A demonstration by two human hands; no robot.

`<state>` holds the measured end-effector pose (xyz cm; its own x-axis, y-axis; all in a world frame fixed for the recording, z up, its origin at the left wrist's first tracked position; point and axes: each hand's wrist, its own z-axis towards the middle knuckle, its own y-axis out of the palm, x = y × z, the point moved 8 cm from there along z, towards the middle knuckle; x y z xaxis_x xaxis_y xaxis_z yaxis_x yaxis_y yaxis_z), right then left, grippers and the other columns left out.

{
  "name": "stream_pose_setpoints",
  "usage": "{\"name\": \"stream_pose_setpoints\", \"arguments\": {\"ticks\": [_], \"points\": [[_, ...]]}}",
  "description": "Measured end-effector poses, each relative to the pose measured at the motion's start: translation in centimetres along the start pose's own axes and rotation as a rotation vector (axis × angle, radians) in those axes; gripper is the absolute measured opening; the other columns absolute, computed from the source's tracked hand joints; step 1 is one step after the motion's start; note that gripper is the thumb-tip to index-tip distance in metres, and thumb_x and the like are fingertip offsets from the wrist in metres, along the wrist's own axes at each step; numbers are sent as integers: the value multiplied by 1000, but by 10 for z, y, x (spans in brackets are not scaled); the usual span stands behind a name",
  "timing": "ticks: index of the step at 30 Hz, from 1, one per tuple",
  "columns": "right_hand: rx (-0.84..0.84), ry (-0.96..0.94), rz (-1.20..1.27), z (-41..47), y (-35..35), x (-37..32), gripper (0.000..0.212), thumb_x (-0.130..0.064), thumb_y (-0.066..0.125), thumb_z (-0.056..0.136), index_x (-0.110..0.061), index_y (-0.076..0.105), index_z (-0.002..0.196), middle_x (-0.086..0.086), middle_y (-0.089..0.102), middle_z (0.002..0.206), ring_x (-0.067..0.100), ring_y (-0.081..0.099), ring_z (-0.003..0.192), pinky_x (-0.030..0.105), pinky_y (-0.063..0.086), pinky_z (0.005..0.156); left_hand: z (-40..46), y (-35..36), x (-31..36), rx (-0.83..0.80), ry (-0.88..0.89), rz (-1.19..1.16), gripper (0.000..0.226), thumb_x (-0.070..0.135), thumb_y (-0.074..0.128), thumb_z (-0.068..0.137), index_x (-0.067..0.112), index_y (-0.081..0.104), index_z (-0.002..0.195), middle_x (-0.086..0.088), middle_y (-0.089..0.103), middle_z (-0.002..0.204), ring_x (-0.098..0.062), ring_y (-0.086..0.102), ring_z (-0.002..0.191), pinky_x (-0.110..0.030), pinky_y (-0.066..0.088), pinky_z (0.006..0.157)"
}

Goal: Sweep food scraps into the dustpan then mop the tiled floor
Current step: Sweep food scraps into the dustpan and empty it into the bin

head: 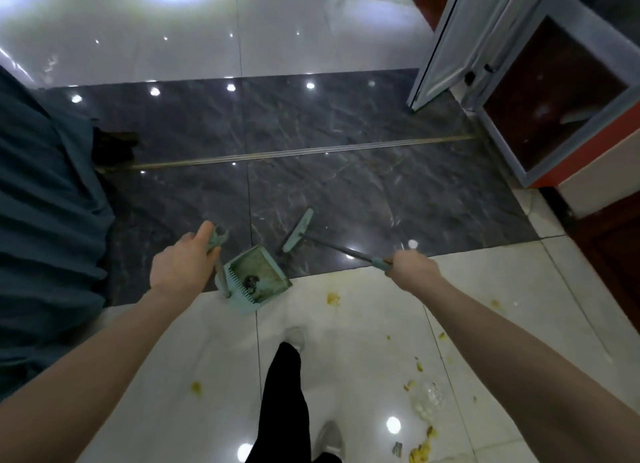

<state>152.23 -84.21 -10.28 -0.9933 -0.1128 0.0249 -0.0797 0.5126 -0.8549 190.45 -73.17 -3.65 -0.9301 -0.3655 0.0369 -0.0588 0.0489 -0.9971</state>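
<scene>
Teal dustpan [254, 277] and broom [298, 230], no legible writing.

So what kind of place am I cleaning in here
Most likely a home, at a doorway between rooms. Glossy white floor tiles meet a dark marble threshold strip with a metal sliding-door track, an open glazed door stands to the right, and a teal curtain hangs at left.

I see the dustpan [254, 278] on the floor [346, 341] ahead of my foot [295, 338], the broom [298, 231] just to its right. Food scraps [420, 450] lie behind and right of both, a curtain [45, 220] to the far left, a door [464, 37] far right.
</scene>
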Motion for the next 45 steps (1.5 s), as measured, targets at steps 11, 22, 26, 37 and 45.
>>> {"name": "stream_pose_setpoints", "arguments": {"ticks": [11, 22, 26, 37, 45], "points": [[-109, 171, -2, 133, -24, 6, 36, -17, 45, 93, -24, 61, 124, 6, 64, 118, 28, 63, 108, 33, 47, 84, 204, 13, 46, -50, 169, -38, 27, 35, 50, 94, 21, 36, 112, -12, 61, 91, -38, 62, 73, -39, 43, 57], [-203, 612, 313, 30, 51, 151, 30, -30, 44, 95, -16, 60, 117, 6, 63, 106, 26, 62, 94, 30, 44, 75, 233, -2, 196, -45, 539, -55, 28, 33, 53, 93, 16, 37, 108, -15, 58, 87, -40, 62, 72, -42, 41, 58], [-238, 738, 393, -54, 101, 195, 28, -27, 45, 93, -16, 61, 113, 5, 62, 100, 25, 63, 92, 30, 46, 75, 197, 1, 256, -11, 693, -27, 30, 31, 56, 92, 15, 39, 111, -17, 57, 83, -40, 61, 65, -40, 41, 52], [-309, 923, 511, -306, 239, 242, 33, -22, 43, 91, -22, 59, 118, 1, 58, 97, 24, 63, 97, 31, 46, 79, 0, 23, 370, 4, 996, 45, 31, 29, 52, 95, 15, 41, 120, -17, 59, 88, -40, 62, 61, -37, 38, 51], [-367, 1009, 528, -451, 314, 273, 31, -34, 41, 91, -27, 63, 111, -5, 58, 84, 18, 62, 79, 31, 52, 73, -109, 41, 403, -10, 1157, 10, 32, 24, 60, 91, 15, 43, 116, -18, 58, 78, -39, 58, 52, -33, 34, 45]]}}
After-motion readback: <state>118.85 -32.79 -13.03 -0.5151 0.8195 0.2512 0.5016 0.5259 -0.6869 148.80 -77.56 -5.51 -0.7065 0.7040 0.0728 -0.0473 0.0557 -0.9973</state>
